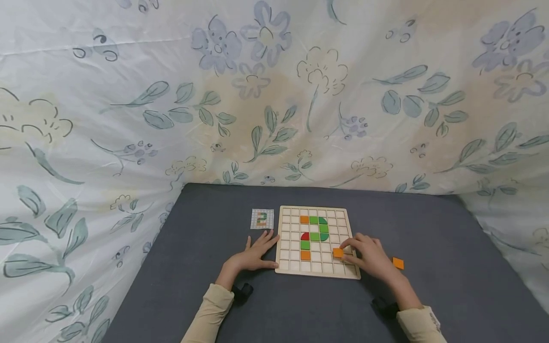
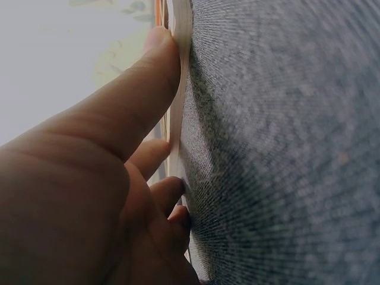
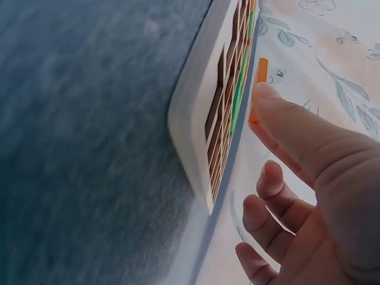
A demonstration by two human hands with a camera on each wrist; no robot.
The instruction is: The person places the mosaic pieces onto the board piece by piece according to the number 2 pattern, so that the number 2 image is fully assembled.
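Observation:
A light wooden grid board [image 1: 317, 275] lies on the dark cloth. Set in its cells are orange squares [image 1: 305, 256], green squares [image 1: 305, 245], green rounded pieces [image 1: 323, 221] and one red rounded piece [image 1: 305, 236]. My left hand [image 1: 253, 255] touches the board's left edge with thumb and fingers spread. Between thumb and forefinger, my right hand [image 1: 371, 257] pinches an orange square tile [image 1: 338, 253]. In the right wrist view that tile [image 3: 262, 71] is held above the board's surface, with the other fingers loosely bent.
Another orange tile [image 1: 398, 263] lies on the cloth right of the board, beside the right wrist. A small card [image 1: 262, 219] with a printed grid pattern lies left of the board's far corner. A floral curtain [image 1: 274, 119] hangs behind the table.

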